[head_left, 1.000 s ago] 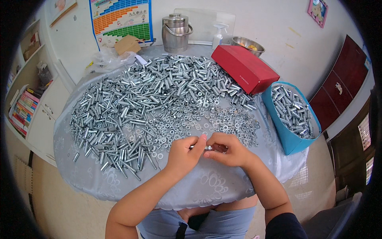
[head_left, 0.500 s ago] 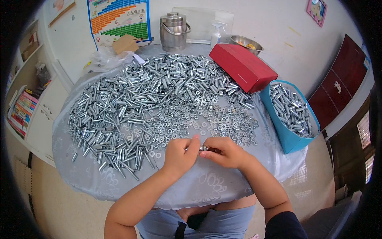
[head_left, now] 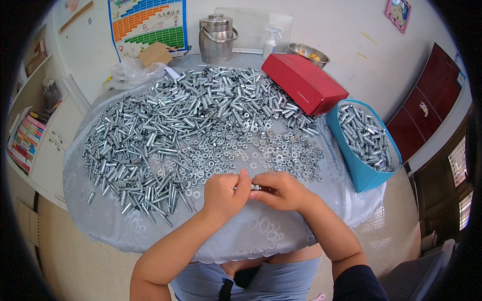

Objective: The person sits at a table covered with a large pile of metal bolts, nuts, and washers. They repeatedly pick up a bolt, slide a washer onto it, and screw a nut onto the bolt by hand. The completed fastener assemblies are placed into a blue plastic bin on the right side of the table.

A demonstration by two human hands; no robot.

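In the head view, the person's two hands are close together over the front of a round-edged desk (head_left: pixel 145 237). The left hand (head_left: pixel 224 195) is curled up, with its thumb and first finger closed on one end of a small metal bolt (head_left: pixel 255 187). The right hand (head_left: pixel 281 190) pinches the other end between its thumb and fingers. The bolt lies sideways between the hands, with shiny rings on it, and the fingers hide part of it.

Just past the hands are lots of flat washers and little nuts (head_left: pixel 291 153), spread thinly. A big messy heap of metal tubes (head_left: pixel 165 118) covers the left and back of the desk. All of this is on a shiny grey cloth (head_left: pixel 261 233) with flower shapes.

On the right, a blue bin (head_left: pixel 359 170) is full of metal pieces, and its back corner is near a long red box (head_left: pixel 304 83). At the back are a steel pot (head_left: pixel 216 42) with a handle, a white spray bottle (head_left: pixel 269 46) and a steel bowl (head_left: pixel 321 62).
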